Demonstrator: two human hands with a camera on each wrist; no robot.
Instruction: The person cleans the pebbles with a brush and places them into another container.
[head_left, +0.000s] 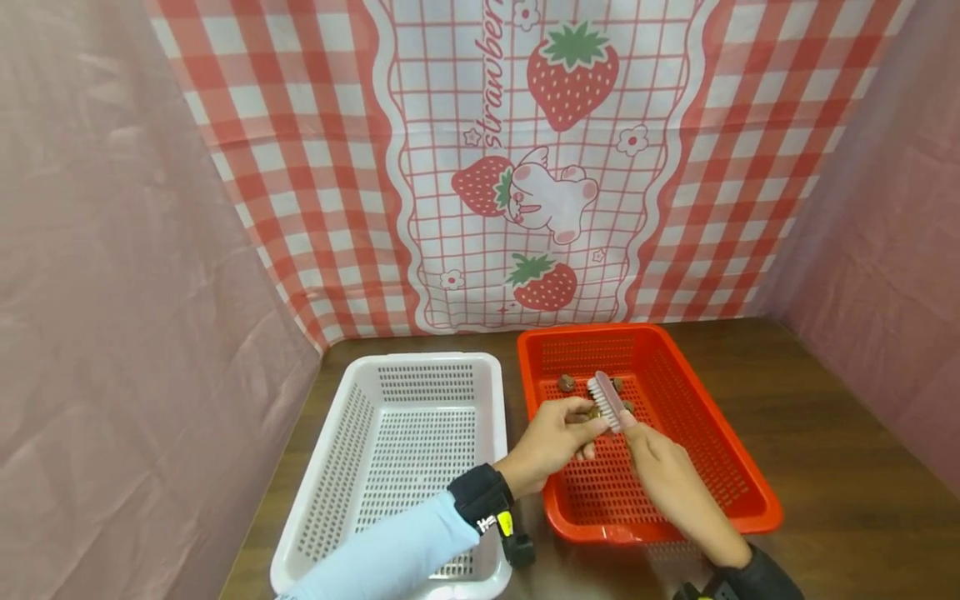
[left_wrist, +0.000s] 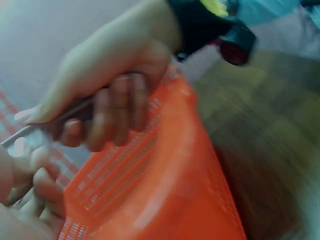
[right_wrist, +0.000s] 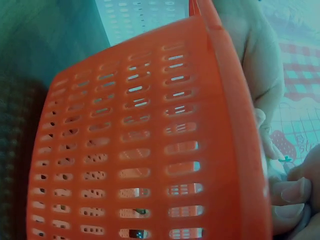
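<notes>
Blue sleeve (head_left: 390, 550) crosses the white basket's (head_left: 492, 417) near edge. Left hand (head_left: 553, 437) pinches something small, right hand (head_left: 663, 467) grips a brush (head_left: 613, 400). Checked cloth (head_left: 540, 200) backs the wooden desk (head_left: 840, 442).

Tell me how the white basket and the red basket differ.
Round brown pieces lie in the red basket; none show in the visible part of the white basket. The left hand and right hand are over the red basket, while a light blue sleeve crosses the white basket. In the head view, the white basket is left of the red basket. Both have slotted walls.
</notes>
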